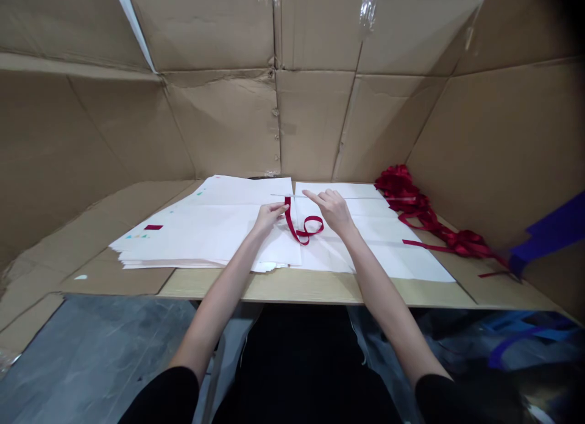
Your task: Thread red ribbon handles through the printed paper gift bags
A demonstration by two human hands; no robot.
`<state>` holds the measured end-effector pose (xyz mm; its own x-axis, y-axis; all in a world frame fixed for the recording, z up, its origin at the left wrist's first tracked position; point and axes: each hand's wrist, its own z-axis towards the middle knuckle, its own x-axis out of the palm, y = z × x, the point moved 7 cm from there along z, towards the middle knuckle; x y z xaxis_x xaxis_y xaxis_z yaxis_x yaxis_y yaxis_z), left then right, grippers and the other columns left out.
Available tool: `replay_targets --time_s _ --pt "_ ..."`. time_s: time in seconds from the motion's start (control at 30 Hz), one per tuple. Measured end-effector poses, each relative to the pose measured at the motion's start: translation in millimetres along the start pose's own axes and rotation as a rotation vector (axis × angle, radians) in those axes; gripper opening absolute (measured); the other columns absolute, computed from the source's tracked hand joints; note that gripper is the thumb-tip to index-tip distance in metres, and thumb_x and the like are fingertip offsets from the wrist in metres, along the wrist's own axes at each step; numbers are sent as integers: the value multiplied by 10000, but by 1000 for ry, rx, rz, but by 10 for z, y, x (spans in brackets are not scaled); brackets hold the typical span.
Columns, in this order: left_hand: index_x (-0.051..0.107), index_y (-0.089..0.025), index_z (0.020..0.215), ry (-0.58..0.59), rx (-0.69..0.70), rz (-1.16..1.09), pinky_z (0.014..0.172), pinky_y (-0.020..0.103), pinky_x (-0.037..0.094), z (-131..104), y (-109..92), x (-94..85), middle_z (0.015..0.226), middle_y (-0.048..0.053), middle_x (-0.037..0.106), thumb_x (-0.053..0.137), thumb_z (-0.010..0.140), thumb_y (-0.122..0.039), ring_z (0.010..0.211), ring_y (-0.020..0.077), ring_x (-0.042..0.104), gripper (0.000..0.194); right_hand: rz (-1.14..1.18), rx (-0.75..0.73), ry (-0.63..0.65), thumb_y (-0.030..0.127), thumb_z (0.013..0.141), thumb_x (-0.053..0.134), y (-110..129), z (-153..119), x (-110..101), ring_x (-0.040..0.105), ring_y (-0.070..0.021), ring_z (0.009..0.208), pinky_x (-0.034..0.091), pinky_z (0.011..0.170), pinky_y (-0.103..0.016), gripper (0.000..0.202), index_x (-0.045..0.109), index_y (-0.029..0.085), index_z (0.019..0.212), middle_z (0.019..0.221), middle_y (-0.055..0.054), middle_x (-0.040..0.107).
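Observation:
My left hand (269,218) pinches a narrow red ribbon (291,225) near its upper end. Below the fingers the ribbon trails down and curls into a loop on the white paper sheets. My right hand (333,208) grips a thin pale rod (375,198), with the index finger stretched along it to the left. The rod lies level and sticks out on both sides of the hand. Its left tip crosses the top of the ribbon; whether the ribbon is wrapped around it or only touches, I cannot tell.
Stacked white sheets (219,223) cover the table's left part, with a small red ribbon piece (153,227) on top. More white paper (393,247) lies to the right. A heap of red ribbon (402,189) runs along the right side. Cardboard walls (219,125) enclose the table.

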<state>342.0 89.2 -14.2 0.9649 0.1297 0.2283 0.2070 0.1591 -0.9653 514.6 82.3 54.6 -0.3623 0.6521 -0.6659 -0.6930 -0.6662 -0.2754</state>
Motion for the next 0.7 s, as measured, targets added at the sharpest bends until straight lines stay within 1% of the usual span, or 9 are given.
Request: replay_targets --time_s 0.07,0.13,0.27,0.4,0.57,0.7 --pt "724 -106 766 47 2 -112 787 277 493 3 4 45 819 66 710 749 663 -164 781 158 640 121 -3 22 -39 53 918 341 -57 -24 10 401 -197 715 284 660 -319 461 570 258 1261 747 -61 572" --pt "712 -91 766 82 9 -177 856 318 493 2 0 78 814 77 705 760 658 -160 790 171 653 138 -7 48 -73 65 922 354 -110 -49 15 401 -198 728 275 662 -321 431 607 261 1211 772 -64 588" --pt "700 -75 797 82 37 -199 917 356 476 4 -18 76 834 91 698 758 677 -164 796 168 654 160 -27 82 -101 61 916 374 -168 -80 4 403 -197 743 269 675 -319 395 640 240 1147 806 -65 605" --pt "695 -70 797 75 40 -191 924 355 470 6 -25 66 837 96 694 753 687 -166 791 161 652 158 -30 88 -111 71 916 392 -178 -88 -18 411 -195 758 272 678 -314 373 637 230 1148 810 -65 602" --pt "691 -78 755 52 29 -201 883 331 484 5 -40 59 794 82 689 742 689 -154 760 149 643 113 -22 98 -122 76 918 397 -185 -91 -24 411 -192 745 270 671 -310 365 644 235 1136 790 -59 599" --pt "689 -84 730 47 19 -192 853 321 484 12 -43 55 776 81 679 754 679 -190 750 146 630 134 7 114 -128 66 917 387 -195 -95 -15 416 -190 748 272 676 -315 383 652 248 1124 798 -61 605"
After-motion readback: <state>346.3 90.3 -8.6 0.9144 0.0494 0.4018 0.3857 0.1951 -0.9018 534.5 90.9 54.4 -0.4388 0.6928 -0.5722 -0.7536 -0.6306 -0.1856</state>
